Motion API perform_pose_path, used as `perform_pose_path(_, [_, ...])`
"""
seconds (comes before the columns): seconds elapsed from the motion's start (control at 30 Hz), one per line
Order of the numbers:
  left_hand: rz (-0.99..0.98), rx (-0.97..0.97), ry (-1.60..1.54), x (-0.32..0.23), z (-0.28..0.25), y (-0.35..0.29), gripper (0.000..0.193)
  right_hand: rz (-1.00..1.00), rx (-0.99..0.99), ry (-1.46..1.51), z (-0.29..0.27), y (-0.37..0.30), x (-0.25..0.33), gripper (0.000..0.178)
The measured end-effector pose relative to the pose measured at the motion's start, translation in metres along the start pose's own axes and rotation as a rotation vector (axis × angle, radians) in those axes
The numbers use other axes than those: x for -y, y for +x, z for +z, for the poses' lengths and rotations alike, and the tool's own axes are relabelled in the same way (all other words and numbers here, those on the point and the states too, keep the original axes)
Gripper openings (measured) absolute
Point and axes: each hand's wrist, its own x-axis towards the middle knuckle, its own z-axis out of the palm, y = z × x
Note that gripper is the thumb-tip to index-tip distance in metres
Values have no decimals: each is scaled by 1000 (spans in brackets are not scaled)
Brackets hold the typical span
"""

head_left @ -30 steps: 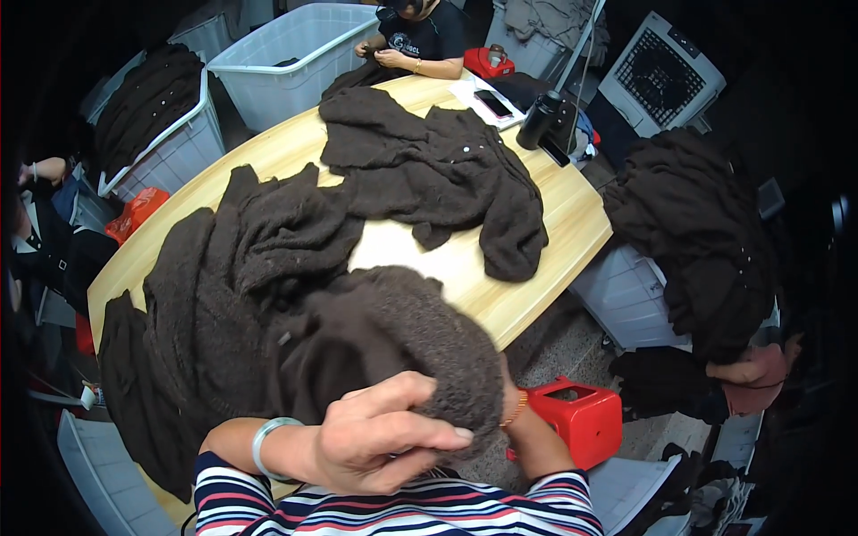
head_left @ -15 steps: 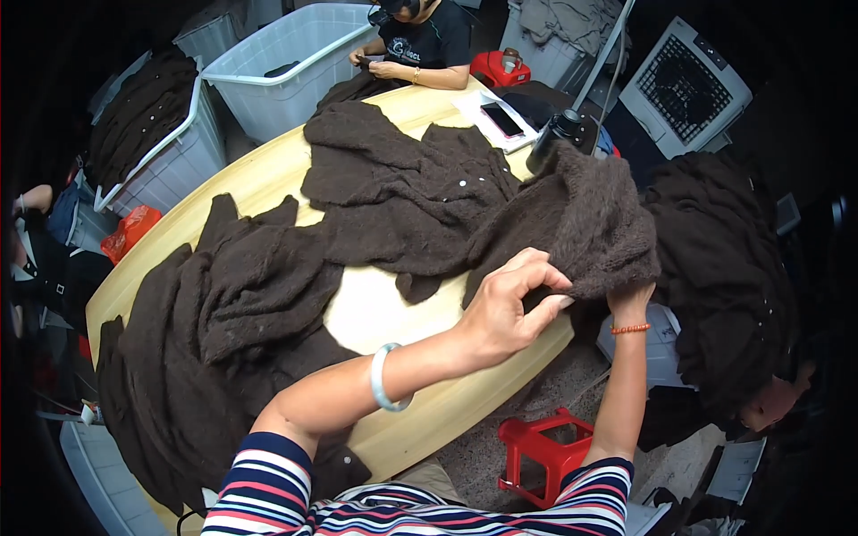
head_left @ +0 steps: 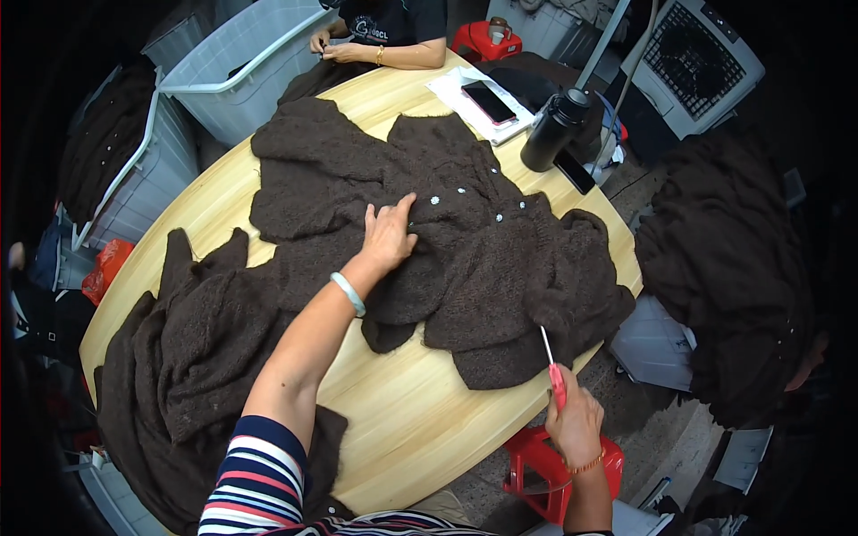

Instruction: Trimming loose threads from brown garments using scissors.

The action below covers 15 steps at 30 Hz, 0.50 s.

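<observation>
A dark brown knitted cardigan (head_left: 483,277) with several shiny pale buttons (head_left: 435,201) lies spread over the table. My left hand (head_left: 388,236) rests on it beside the buttons, fingers apart and the index finger stretched out. At the table's near right edge, my right hand (head_left: 575,423) is closed around a tool with a red handle (head_left: 558,386) and a thin metal shaft or blade. Its tip reaches the cardigan's lower edge, and its exact kind is hard to make out. More brown knitwear (head_left: 214,357) is heaped at the left, by my left arm.
A black bottle (head_left: 554,129) and phones (head_left: 488,102) sit toward the table's (head_left: 393,420) far right edge. Brown knits pile up (head_left: 724,268) at right. A red stool (head_left: 536,473) stands below. Large grey bins (head_left: 241,71) and another person's hands (head_left: 332,49) are beyond the table.
The bunched cardigan part both hands were lifting at the right now lies flat. My left hand moved left and away onto the cardigan. My right hand came nearer and now shows a red-handled tool.
</observation>
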Motion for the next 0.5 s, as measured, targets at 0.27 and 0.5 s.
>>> perform_pose_path(0.27, [-5,476,121,71,-82,-115,42,-272,-19,302,-14,14,42,39])
perform_pose_path(0.5, [-300,790,-180,63,-120,-213,79,-401,146,258,29,59,58,39])
